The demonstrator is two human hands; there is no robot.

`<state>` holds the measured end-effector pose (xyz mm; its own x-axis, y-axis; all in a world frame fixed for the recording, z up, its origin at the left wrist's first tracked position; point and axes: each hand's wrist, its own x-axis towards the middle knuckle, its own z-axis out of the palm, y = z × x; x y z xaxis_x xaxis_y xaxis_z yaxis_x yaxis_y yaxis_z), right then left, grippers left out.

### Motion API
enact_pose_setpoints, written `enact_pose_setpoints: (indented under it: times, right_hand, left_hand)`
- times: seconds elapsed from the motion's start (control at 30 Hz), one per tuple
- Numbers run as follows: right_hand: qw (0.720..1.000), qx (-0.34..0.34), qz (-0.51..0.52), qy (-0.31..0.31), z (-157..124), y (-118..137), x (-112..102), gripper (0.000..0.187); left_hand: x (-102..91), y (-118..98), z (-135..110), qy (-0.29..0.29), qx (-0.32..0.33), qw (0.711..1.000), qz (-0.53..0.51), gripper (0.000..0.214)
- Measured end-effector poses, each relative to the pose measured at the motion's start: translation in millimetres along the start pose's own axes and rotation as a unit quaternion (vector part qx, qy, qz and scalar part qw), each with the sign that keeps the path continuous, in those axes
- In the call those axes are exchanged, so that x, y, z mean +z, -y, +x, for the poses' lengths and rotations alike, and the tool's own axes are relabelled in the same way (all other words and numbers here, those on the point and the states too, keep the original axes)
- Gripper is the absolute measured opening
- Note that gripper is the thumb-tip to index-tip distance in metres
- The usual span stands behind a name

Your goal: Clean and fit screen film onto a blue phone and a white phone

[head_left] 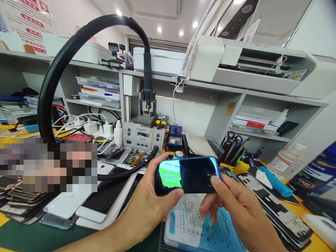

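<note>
A dark, glossy smartphone [196, 175] is held sideways in front of me. Bright green and white mirrored lettering shows on its left half; the rest is dark. My left hand [154, 199] grips the left end, thumb along the lower edge and a finger at the top corner. On the right end, my right hand [233, 199] holds the phone with its thumb on the glossy face, other fingers curled below. Beneath the phone lies a stained blue and white plastic-covered case [183, 224]. I cannot tell whether the glossy face is screen or back.
A hot-air rework station [143, 136] stands at the back, its thick black hose [49, 77] arching over the left. Several phones, including a white one [70, 199], lie at left. Phone parts [278, 213], a blue tool [275, 182] and a clear bottle [287, 161] are at right.
</note>
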<state>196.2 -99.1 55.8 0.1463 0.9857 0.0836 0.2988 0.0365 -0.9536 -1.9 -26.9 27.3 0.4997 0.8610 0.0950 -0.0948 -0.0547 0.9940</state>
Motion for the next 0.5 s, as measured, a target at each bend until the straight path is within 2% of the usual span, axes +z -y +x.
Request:
enact_pose_setpoints:
  times: [0.27, 0.4, 0.5]
  right_hand:
    - [0.998, -0.002, -0.059, -0.016, -4, 0, 8, 0.042]
    - [0.997, -0.006, -0.072, -0.014, -4, -4, 12, 0.042]
    - [0.997, -0.012, -0.069, -0.01, -4, -8, 13, 0.043]
  left_hand:
    - [-0.5, 7, 1, -0.017, 0.022, 1.0, -0.01, 0.079]
    - [-0.2, 14, 3, -0.057, 0.051, 0.997, 0.001, 0.085]
    - [-0.8, 12, 3, -0.059, 0.05, 0.997, 0.006, 0.088]
